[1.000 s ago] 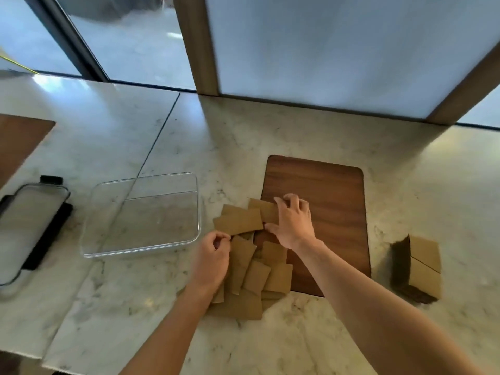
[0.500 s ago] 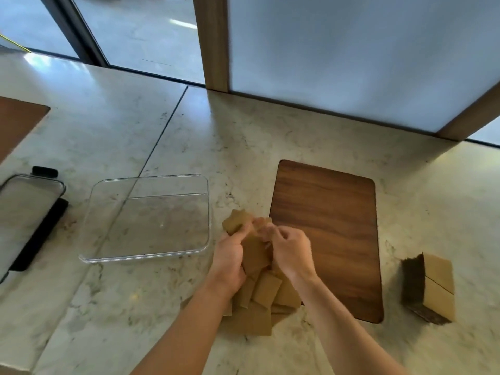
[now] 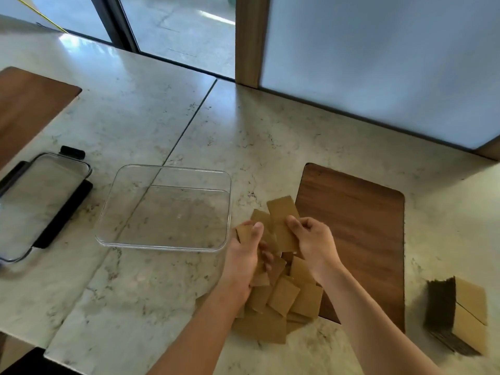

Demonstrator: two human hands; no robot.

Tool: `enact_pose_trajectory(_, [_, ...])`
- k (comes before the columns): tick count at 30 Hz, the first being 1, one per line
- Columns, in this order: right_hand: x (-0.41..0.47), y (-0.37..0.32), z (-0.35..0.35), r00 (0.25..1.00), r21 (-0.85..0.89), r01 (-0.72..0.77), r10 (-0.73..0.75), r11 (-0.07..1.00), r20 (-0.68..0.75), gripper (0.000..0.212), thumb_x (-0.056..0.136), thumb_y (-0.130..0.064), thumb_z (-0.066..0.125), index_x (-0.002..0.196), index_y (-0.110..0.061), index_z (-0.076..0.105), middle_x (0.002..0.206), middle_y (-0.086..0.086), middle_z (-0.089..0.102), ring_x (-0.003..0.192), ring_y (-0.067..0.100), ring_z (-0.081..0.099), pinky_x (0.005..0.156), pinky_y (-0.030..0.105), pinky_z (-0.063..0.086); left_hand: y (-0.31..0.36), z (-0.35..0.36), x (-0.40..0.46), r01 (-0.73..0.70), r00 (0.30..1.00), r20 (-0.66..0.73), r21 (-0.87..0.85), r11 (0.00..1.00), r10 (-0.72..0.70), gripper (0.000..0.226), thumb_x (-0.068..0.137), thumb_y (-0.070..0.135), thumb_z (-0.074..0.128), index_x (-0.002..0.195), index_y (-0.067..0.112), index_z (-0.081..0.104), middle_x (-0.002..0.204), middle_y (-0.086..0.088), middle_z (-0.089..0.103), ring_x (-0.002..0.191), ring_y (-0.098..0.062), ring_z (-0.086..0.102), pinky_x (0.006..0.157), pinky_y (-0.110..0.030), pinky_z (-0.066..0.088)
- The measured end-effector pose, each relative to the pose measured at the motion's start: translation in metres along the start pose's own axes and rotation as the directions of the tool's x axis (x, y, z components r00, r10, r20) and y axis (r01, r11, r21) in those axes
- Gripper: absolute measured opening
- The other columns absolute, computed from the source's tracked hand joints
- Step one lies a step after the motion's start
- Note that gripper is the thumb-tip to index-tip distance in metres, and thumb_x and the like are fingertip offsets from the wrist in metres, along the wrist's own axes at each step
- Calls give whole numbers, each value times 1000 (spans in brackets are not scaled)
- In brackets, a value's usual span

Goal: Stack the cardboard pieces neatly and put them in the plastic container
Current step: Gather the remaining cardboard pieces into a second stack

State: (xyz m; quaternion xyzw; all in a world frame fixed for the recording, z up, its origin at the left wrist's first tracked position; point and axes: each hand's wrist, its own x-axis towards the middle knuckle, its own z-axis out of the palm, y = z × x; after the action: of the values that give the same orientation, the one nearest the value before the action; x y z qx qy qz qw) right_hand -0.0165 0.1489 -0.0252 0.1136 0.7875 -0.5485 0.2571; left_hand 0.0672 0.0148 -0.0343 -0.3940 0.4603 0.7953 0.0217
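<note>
A pale marble counter (image 3: 270, 136) fills the frame. At lower centre, the left hand (image 3: 243, 259) and right hand (image 3: 313, 240) each pinch cardboard pieces (image 3: 282, 223) above a loose pile (image 3: 284, 296). The clear plastic container (image 3: 165, 239) sits empty just left. The pieces look light, stiff and slippery, best squared by their edges.

Home kitchen: marble countertop (image 3: 270, 136), wooden board (image 3: 359, 226).
</note>
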Motion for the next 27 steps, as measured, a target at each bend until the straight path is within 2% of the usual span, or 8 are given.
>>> enact_pose_trajectory(3, [-10, 7, 24, 986, -299, 161, -139, 941, 92, 34, 103, -37, 58, 85, -17, 77, 72, 0, 77, 62, 20, 71, 57, 38, 60, 0, 8, 1, -82, 997, -1, 110, 991, 83, 11, 98, 26, 69, 106, 29, 76, 99, -1, 81, 93, -17, 77, 83, -38, 64])
enact_pose_trajectory(6, [6, 1, 21, 973, -340, 194, -224, 920, -51, 34, 104, -37, 54, 85, -21, 78, 66, -10, 74, 49, 1, 61, 47, 18, 47, -3, 3, -5, 24, 1000, 16, -38, 999, -24, 31, 103, 2, 50, 106, 19, 77, 100, -16, 81, 92, -30, 79, 81, -51, 65])
enact_pose_trajectory(8, [12, 0, 22, 976, -483, 209, -214, 850, 46, 32, 98, -49, 61, 109, -21, 70, 97, -6, 72, 82, 6, 67, 72, 27, 58, -8, -5, -9, 75, 996, 46, -104, 992, -70, 42, 99, 0, 46, 125, 25, 67, 102, -24, 78, 86, -42, 77, 77, -55, 64])
enact_pose_trajectory(11, [6, 8, 34, 946, -774, 322, -214, 545, 243, 58, 87, -57, 72, 130, -25, 52, 121, -4, 56, 112, 16, 53, 97, 34, 50, -15, -18, -18, 63, 993, 101, -91, 994, -54, 61, 95, -2, 42, 119, 50, 65, 89, -18, 74, 64, -33, 67, 59, -41, 57])
enact_pose_trajectory(17, [-1, 10, 11, 917, -536, 325, -398, 779, -21, 24, 101, -46, 56, 111, -26, 64, 106, -6, 66, 94, 10, 60, 85, 34, 53, -26, -58, -44, -12, 997, 79, -95, 995, 19, 42, 99, -2, 48, 101, 33, 70, 86, -18, 65, 62, -29, 64, 48, -35, 49])
enact_pose_trajectory(21, [-16, 25, 12, 887, -593, 452, -409, 667, 216, 10, 102, -37, 59, 100, -30, 65, 95, -13, 63, 87, 9, 59, 76, 25, 46, -26, -78, -49, -29, 999, -38, -136, 990, 24, 38, 100, -3, 49, 95, 29, 70, 80, -16, 64, 57, -29, 62, 44, -32, 46])
enact_pose_trajectory(24, [-26, 31, 18, 883, -595, 459, -411, 660, 225, 9, 100, -35, 61, 100, -26, 65, 91, -15, 55, 93, 14, 58, 83, 31, 49, -24, -81, -53, -85, 993, -90, -128, 988, 73, 34, 99, -1, 51, 97, 27, 70, 81, -18, 63, 57, -30, 63, 43, -32, 48])
enact_pose_trajectory(27, [-37, 39, 21, 899, -691, 420, -374, 588, 228, 47, 94, -54, 63, 125, -20, 63, 119, 1, 56, 117, 24, 51, 102, 39, 47, -27, -83, -64, -128, 983, -148, -140, 982, 107, 32, 98, 0, 51, 98, 26, 69, 79, -18, 62, 56, -31, 63, 43, -32, 48])
